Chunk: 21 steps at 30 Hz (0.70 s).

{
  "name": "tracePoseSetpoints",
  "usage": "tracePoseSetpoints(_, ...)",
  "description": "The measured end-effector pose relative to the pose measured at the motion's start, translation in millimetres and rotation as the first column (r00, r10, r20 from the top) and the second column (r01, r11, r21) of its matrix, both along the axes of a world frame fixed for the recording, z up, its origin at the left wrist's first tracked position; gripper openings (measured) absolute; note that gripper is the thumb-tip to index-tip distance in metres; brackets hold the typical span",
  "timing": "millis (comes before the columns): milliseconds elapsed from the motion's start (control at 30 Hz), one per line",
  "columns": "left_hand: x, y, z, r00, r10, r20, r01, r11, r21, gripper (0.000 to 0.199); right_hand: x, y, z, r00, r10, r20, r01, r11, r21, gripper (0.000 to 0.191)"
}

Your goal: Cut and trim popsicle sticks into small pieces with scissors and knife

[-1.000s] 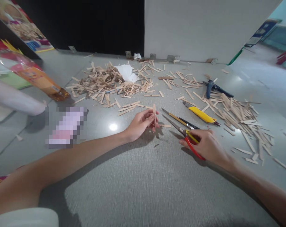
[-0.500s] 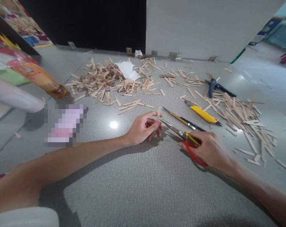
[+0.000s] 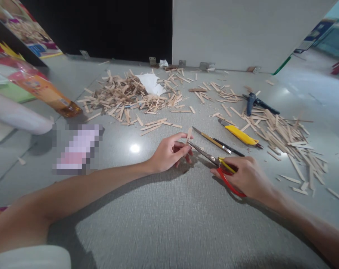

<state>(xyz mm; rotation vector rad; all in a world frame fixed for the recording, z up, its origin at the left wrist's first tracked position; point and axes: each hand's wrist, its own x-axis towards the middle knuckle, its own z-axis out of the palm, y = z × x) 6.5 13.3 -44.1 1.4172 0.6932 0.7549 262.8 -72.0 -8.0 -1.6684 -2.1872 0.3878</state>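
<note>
Between its thumb and fingers, my left hand (image 3: 172,151) pinches a small thin wooden piece (image 3: 189,133) that points upward. My right hand (image 3: 243,173) grips a pair of scissors (image 3: 213,159) with red and yellow handles. The scissors' tips touch or nearly touch the base of the wooden piece, beside my left fingertips. Just beyond the scissors lie a pen-like craft knife (image 3: 211,140) and a dark pen (image 3: 229,147). A yellow cutter (image 3: 241,135) rests on the grey surface to their right.
Piles of wooden strips (image 3: 121,93) and longer sticks (image 3: 287,134) lie beyond my hands. A dark blue tool (image 3: 251,104) sits at back right. At left are a bottle (image 3: 46,89), a blurred-out rectangle (image 3: 79,145) and another person's limb (image 3: 20,112).
The scissors' tips have shifted slightly left, and the blades look more closed. The wooden piece has tilted a little. Both hands hold nearly the same places.
</note>
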Motion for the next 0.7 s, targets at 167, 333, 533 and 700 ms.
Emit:
tracePoseSetpoints(167,-0.1,0.6,-0.9,0.999,-0.012,0.033,0.013,1.0,-0.018,0.043,-1.7,-1.4,0.4,0.999,-0.01,-0.037,0.008,0.999,-0.054,0.074)
tracePoseSetpoints(333,0.1,2.3,-1.0,0.997,-0.047,0.06,0.05,0.998,-0.05,0.047,-1.8,0.4,1.1,0.997,-0.016,-0.076,0.007,0.994,-0.11,0.077)
tracePoseSetpoints(533,0.7,6.0,-1.0,0.989,-0.096,0.114,0.107,0.99,-0.093,0.046,-0.5,1.1,2.5,0.994,-0.028,-0.106,0.008,0.983,-0.183,0.076)
tracePoseSetpoints(700,0.7,11.1,-1.1,0.977,-0.14,0.162,0.161,0.98,-0.12,0.043,3.6,3.0,4.6,0.996,-0.028,-0.086,0.009,0.976,-0.218,0.074)
